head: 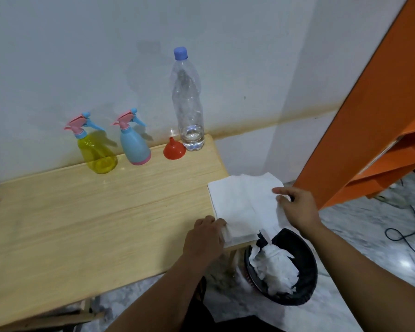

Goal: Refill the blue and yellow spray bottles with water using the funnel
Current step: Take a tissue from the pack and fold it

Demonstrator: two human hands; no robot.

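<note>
A yellow spray bottle (96, 149) and a blue spray bottle (134, 142), both with pink and blue trigger heads on, stand at the far edge of the wooden table (82, 212). To their right an orange funnel (174, 149) lies mouth down beside a tall clear water bottle (188, 101) with a blue cap and a little water at the bottom. At the table's near right corner lies a stack of white paper towels (242, 204). My left hand (205, 236) grips its near edge. My right hand (297, 207) pinches its right edge.
A black bin (304, 279) with crumpled white paper inside stands on the marble floor just below the table's right corner. An orange shelf unit (374, 116) leans at the right, with a black cable (412, 224) on the floor. A white wall backs the table.
</note>
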